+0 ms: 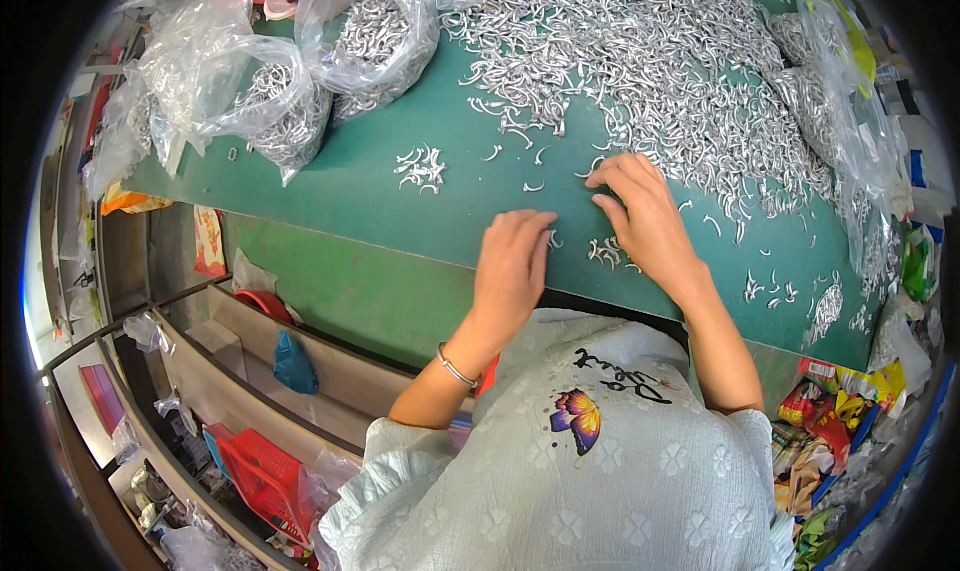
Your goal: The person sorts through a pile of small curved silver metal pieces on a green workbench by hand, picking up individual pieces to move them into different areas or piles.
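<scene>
Over the green tabletop (390,206), my left hand (510,261) is bent at the knuckles, its thumb a little apart from the fingers. A small curved silver metal piece (556,239) lies beside its thumb. My right hand (643,216) reaches farther in with curled fingers, thumb and forefinger apart. Near its forefinger tip is another curved piece (590,173). Below that palm, a little cluster of silver pieces (608,253) rests on the table. What lies under the curled fingers is hidden.
A wide heap of silver pieces (660,71) covers the far table. Clear bags of pieces (385,51) stand at far left; a plastic bag (850,141) is at right. Small piles lie left (420,169) and near right (826,309). Below left is a red basket (262,481).
</scene>
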The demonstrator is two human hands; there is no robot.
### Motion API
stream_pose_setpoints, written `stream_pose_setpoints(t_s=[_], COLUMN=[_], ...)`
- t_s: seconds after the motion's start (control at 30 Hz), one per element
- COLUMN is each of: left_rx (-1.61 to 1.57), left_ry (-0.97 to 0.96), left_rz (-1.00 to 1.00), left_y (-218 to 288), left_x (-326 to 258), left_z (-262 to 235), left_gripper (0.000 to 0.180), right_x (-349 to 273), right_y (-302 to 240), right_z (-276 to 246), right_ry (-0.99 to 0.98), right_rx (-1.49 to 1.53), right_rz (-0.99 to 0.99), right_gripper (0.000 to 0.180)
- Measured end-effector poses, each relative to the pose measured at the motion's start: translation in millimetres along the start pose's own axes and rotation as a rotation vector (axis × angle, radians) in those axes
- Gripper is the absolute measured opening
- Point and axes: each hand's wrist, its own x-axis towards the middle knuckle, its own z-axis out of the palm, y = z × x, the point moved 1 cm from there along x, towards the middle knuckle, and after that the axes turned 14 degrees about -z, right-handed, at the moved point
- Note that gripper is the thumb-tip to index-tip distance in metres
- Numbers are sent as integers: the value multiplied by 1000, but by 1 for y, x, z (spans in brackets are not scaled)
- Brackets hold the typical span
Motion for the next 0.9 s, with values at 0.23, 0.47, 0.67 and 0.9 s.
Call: stream_pose_setpoints(t_s=[0.23, 0.47, 0.67, 0.9], left_rx=[-61, 130, 102, 229], left_ry=[43, -3, -52, -83], left_rz=[-178, -64, -87, -55], left_y=[-2, 1, 0, 10], left_x=[-6, -10, -10, -7], left_z=[-16, -11, -6, -9], left_gripper=[27, 21, 23, 22], right_x=[-8, -13, -12, -13], right_y=[-18, -22, -18, -18], right_z=[1, 7, -6, 7], right_ry=[-88, -254, -327, -241], right_rx=[34, -14, 115, 11], right_rz=[-56, -56, -44, -23], right_gripper=[20, 19, 16, 15])
